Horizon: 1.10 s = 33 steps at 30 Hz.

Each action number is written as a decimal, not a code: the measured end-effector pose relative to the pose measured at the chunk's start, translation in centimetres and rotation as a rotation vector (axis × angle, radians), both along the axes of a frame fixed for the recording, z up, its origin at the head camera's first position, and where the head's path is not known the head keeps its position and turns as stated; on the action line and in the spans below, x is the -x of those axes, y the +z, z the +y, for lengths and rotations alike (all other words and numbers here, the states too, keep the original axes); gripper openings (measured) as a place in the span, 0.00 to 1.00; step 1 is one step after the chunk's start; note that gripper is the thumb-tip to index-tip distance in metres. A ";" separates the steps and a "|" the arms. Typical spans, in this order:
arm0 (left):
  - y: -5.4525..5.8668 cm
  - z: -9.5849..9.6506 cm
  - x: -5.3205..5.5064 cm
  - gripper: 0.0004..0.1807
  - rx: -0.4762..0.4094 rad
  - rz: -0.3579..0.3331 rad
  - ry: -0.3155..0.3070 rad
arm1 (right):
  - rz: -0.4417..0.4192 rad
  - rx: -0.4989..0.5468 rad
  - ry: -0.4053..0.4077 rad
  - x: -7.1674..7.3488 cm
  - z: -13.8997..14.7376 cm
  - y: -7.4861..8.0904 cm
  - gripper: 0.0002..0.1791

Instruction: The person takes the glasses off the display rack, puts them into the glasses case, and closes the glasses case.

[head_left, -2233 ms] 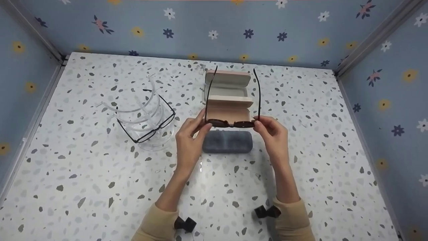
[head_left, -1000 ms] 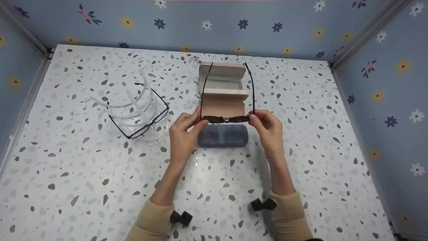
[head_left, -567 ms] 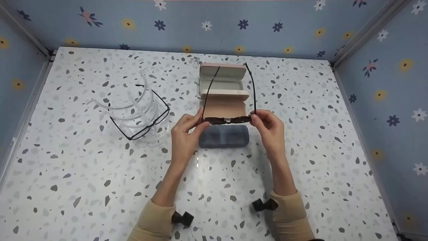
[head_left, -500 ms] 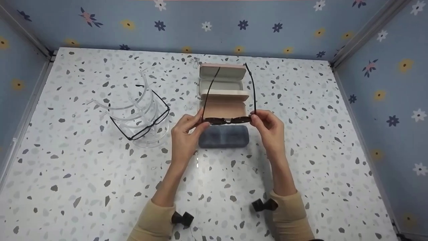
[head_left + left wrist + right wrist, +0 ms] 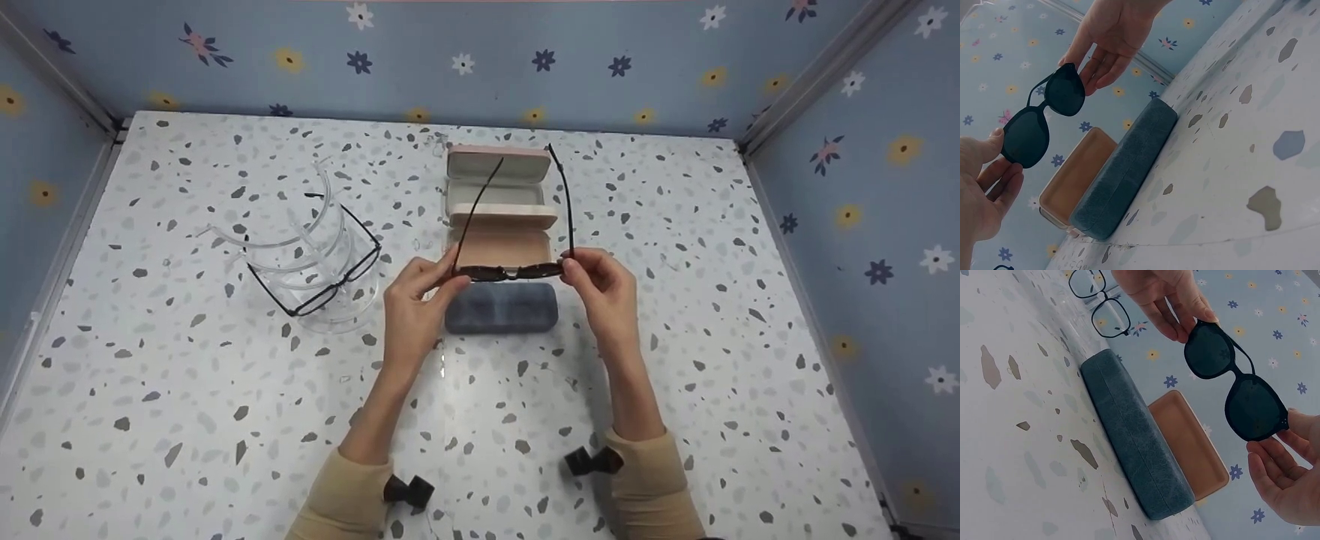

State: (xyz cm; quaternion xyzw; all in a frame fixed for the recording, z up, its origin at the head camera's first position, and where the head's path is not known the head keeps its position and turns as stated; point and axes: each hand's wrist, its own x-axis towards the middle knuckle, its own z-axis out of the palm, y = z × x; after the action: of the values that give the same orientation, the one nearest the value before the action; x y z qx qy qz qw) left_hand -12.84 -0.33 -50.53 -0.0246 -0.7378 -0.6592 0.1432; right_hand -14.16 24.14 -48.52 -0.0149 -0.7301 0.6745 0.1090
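Observation:
Dark sunglasses [image 5: 484,273] hang in the air, their temples unfolded and pointing away from me. At one end of the frame my left hand [image 5: 415,309] pinches the hinge corner between thumb and fingers. My right hand [image 5: 604,294] pinches the opposite corner the same way. Both wrist views show the round dark lenses [image 5: 1026,136] with a hand at either side. Beneath the sunglasses in the head view lies a closed blue-grey glasses case [image 5: 501,308]. Behind it an open case with a peach lining [image 5: 502,247] is partly covered by the sunglasses.
Another open case, grey-lined [image 5: 499,166], stands farthest back. To the left, a clear tiered display stand [image 5: 330,319] bears black-framed glasses [image 5: 319,301]. Flowered blue panels [image 5: 495,67] border the speckled table [image 5: 225,420] at the back and sides.
The left temple of the sunglasses has swung inward to the right over the last second. Both hands keep their hold on the frame; the head view has shifted slightly.

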 end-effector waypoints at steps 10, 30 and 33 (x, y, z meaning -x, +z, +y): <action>-0.1 -0.1 -0.1 0.24 0.025 0.041 -0.022 | 0.026 -0.008 0.017 -0.1 0.0 0.1 0.10; 0.2 -0.1 -0.2 0.23 0.028 0.027 -0.036 | 0.038 -0.005 0.026 -0.2 0.1 0.1 0.11; 0.2 -0.1 -0.2 0.23 0.029 0.036 -0.036 | 0.029 -0.009 0.013 -0.1 0.1 0.1 0.12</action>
State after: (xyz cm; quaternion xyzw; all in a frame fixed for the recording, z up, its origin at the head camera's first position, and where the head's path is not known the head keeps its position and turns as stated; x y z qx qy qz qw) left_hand -12.63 -0.46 -50.32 -0.0519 -0.7439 -0.6505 0.1440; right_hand -14.04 24.22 -48.46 0.0002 -0.7316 0.6719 0.1154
